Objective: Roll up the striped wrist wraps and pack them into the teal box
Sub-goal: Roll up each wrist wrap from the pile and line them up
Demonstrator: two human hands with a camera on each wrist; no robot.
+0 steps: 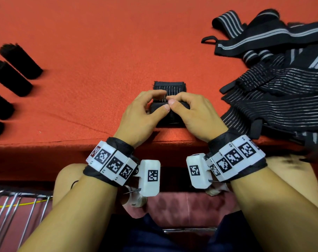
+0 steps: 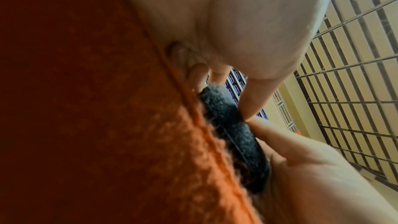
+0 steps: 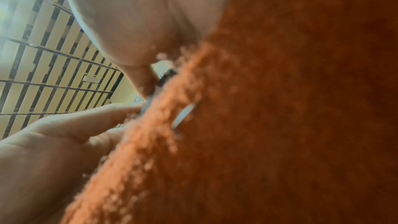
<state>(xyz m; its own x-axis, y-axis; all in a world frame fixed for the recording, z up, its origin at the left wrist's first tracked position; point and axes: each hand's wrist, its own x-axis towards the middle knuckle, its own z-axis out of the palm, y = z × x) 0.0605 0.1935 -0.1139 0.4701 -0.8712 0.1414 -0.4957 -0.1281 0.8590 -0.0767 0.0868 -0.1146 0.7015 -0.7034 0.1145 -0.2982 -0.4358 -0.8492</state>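
A black wrist wrap with thin grey stripes [image 1: 170,87] lies partly rolled near the front edge of the orange-red felt table [image 1: 100,51]. My left hand [image 1: 151,104] and my right hand [image 1: 183,104] both grip the rolled part, thumbs meeting on top and fingers curled over its far side. Beyond the fingers the flat tail of the wrap sticks out. In the left wrist view the fuzzy dark roll [image 2: 232,129] sits between my thumb and fingers. The right wrist view shows only a sliver of the wrap [image 3: 165,77] behind the felt. No teal box is in view.
Several finished black rolls [image 1: 20,60] lie in a row at the left of the table. A heap of unrolled striped wraps [image 1: 274,82] covers the right side. A metal rack [image 1: 18,206] stands below the table's front left edge.
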